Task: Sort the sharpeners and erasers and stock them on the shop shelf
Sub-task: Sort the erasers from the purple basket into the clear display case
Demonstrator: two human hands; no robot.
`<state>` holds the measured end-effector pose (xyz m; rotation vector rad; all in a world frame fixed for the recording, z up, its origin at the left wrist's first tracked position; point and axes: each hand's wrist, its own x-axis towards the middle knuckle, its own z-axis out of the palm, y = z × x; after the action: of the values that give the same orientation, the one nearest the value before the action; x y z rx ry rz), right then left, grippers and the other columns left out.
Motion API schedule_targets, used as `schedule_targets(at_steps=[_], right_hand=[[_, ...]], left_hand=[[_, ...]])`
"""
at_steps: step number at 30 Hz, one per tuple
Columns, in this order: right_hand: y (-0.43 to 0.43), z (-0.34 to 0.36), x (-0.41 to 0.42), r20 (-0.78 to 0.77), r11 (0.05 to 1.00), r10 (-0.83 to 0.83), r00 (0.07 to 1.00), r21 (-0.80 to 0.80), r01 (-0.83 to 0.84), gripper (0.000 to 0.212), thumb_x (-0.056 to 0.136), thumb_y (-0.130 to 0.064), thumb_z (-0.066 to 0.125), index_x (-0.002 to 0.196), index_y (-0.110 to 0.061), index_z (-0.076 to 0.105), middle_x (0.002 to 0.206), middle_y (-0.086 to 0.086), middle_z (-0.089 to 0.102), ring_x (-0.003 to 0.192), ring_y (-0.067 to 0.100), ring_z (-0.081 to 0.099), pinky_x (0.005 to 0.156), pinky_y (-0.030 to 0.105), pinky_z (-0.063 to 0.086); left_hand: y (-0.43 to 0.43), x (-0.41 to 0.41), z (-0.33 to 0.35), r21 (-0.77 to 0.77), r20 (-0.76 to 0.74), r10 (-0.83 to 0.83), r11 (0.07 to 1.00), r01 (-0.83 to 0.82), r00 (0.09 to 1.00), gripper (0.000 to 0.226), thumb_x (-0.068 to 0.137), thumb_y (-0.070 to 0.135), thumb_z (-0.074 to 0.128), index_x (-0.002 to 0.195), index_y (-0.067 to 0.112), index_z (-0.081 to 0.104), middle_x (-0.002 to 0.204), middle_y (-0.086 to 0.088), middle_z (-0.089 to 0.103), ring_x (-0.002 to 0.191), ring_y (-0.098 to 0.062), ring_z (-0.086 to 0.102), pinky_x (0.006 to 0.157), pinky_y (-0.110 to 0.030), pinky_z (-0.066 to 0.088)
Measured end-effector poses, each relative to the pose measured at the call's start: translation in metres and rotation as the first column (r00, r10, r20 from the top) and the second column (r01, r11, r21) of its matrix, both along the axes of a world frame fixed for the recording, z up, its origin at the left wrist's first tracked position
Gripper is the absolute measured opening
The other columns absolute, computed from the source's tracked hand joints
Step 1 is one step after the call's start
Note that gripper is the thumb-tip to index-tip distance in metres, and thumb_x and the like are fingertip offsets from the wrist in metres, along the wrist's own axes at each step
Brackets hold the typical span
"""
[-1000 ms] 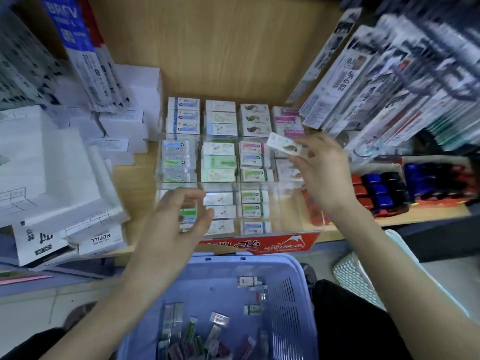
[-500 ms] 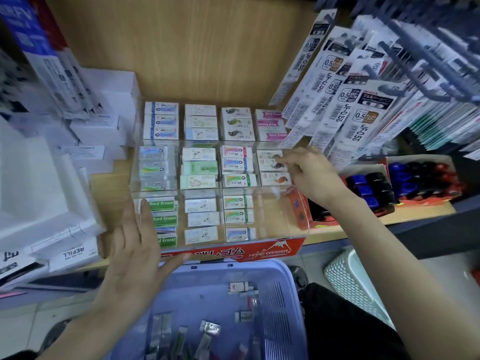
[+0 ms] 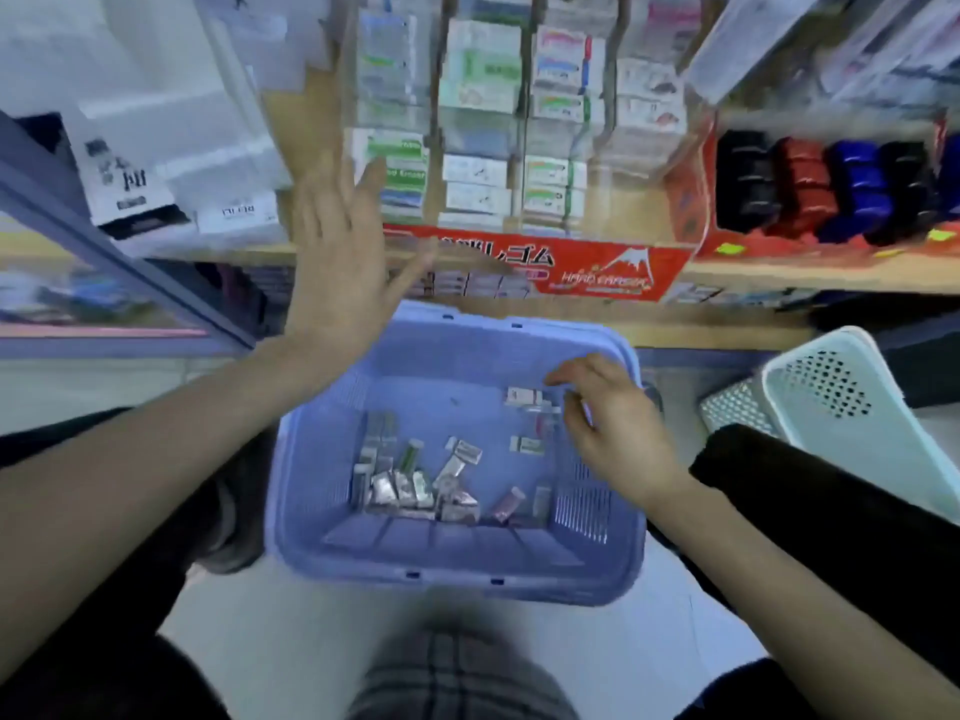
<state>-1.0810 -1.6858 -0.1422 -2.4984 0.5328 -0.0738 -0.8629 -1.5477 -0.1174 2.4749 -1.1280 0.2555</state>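
A blue plastic basket sits low in front of me with several wrapped erasers loose on its floor. My right hand is inside the basket at its right side. Its fingers are loosely curled just over two small erasers, and I see nothing held in them. My left hand is raised with straight, spread fingers in front of the shelf edge, holding nothing. On the shelf stands a clear eraser display with a red front label, its compartments filled with boxed erasers.
Red, blue and black sharpeners sit in a red tray right of the display. White refill boxes lie to its left. A white perforated basket stands at right. The frame is motion-blurred.
My right hand left the eraser display and dropped into the blue basket, no longer holding the eraser. My view tilted down toward the basket. My left hand stayed raised and open.
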Motion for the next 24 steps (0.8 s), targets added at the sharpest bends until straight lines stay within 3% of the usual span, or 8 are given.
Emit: schedule_targets(at_steps=[3, 6, 8, 10, 15, 18, 22, 24], right_hand=[[0.014, -0.073, -0.017, -0.338, 0.959, 0.066, 0.939, 0.282, 0.034, 0.029, 0.092, 0.001, 0.045, 0.117, -0.006, 0.058, 0.117, 0.017, 0.052, 0.097, 0.033, 0.056, 0.080, 0.035, 0.045], [0.022, -0.137, -0.027, -0.528, 0.926, 0.133, 0.839, 0.368, 0.085, 0.036, 0.093, -0.003, 0.051, 0.128, -0.003, 0.049, 0.132, 0.020, 0.043, 0.107, 0.032, 0.052, 0.093, 0.032, 0.039], [0.028, -0.174, -0.032, -0.601, 0.927, 0.154, 0.784, 0.362, 0.095, 0.048, 0.090, -0.011, 0.060, 0.134, -0.004, 0.043, 0.137, 0.020, 0.038, 0.122, 0.034, 0.045, 0.102, 0.034, 0.036], [0.033, -0.204, -0.034, -0.621, 0.920, 0.125, 0.773, 0.365, 0.145, 0.065, 0.083, -0.018, 0.069, 0.139, -0.006, 0.038, 0.143, 0.018, 0.032, 0.130, 0.037, 0.037, 0.107, 0.041, 0.033], [0.044, -0.250, -0.022, -0.575, 0.958, 0.255, 0.777, 0.258, -0.123, 0.106, 0.073, -0.055, 0.070, 0.151, -0.027, 0.003, 0.158, 0.009, -0.006, 0.145, 0.032, 0.003, 0.110, 0.054, 0.022], [0.058, -0.260, -0.003, -0.535, 0.947, 0.320, 0.782, 0.186, -0.261, 0.108, 0.070, -0.071, 0.060, 0.150, -0.032, -0.002, 0.158, 0.006, -0.013, 0.145, 0.035, -0.002, 0.105, 0.061, 0.022], [0.077, -0.270, 0.011, -0.511, 0.954, 0.295, 0.807, 0.105, -0.281, 0.102, 0.060, -0.083, 0.039, 0.148, -0.033, 0.021, 0.156, 0.012, 0.018, 0.139, 0.043, 0.023, 0.093, 0.063, 0.034], [0.079, -0.274, 0.009, -0.516, 0.950, 0.309, 0.799, 0.133, -0.282, 0.087, 0.064, -0.068, 0.063, 0.139, -0.027, 0.043, 0.152, 0.016, 0.027, 0.136, 0.044, 0.027, 0.094, 0.061, 0.036]], left_hand=[[0.019, -0.036, -0.050, -0.012, 0.164, -0.251, 0.966, 0.257, 0.954, 0.047, 0.093, 0.036, 0.048, 0.128, 0.005, 0.039, 0.140, -0.025, 0.031, 0.127, -0.040, 0.029, 0.104, -0.052, 0.029], [0.042, -0.059, -0.118, 0.142, -0.184, -0.494, 0.842, 0.521, 0.850, 0.044, 0.090, 0.031, 0.050, 0.126, 0.007, 0.045, 0.128, -0.019, 0.044, 0.112, -0.035, 0.045, 0.095, -0.042, 0.035], [0.054, -0.066, -0.166, 0.241, -0.548, -0.335, 0.814, 0.529, 0.766, 0.055, 0.088, 0.027, 0.061, 0.135, 0.006, 0.043, 0.129, -0.019, 0.045, 0.114, -0.036, 0.049, 0.097, -0.041, 0.040], [0.062, -0.069, -0.205, 0.335, -0.697, -0.115, 0.820, 0.463, 0.708, 0.067, 0.084, 0.027, 0.069, 0.140, 0.005, 0.038, 0.133, -0.021, 0.040, 0.124, -0.038, 0.043, 0.104, -0.041, 0.037], [0.074, -0.066, -0.265, 0.558, -0.601, 0.135, 0.776, 0.293, 0.788, 0.094, 0.072, 0.049, 0.074, 0.147, 0.019, 0.026, 0.153, -0.021, 0.015, 0.141, -0.038, 0.015, 0.109, -0.046, 0.026], [0.075, -0.064, -0.278, 0.590, -0.564, 0.187, 0.773, 0.234, 0.804, 0.100, 0.073, 0.046, 0.075, 0.150, 0.019, 0.016, 0.154, -0.025, 0.000, 0.142, -0.042, 0.008, 0.111, -0.047, 0.020], [0.075, -0.064, -0.292, 0.563, -0.578, 0.166, 0.790, 0.242, 0.799, 0.092, 0.078, 0.046, 0.069, 0.149, 0.016, 0.019, 0.152, -0.031, 0.001, 0.141, -0.045, 0.010, 0.112, -0.045, 0.017], [0.077, -0.062, -0.299, 0.545, -0.552, 0.132, 0.804, 0.237, 0.823, 0.086, 0.072, 0.046, 0.074, 0.142, 0.011, 0.039, 0.145, -0.037, 0.021, 0.133, -0.051, 0.024, 0.109, -0.050, 0.022]])
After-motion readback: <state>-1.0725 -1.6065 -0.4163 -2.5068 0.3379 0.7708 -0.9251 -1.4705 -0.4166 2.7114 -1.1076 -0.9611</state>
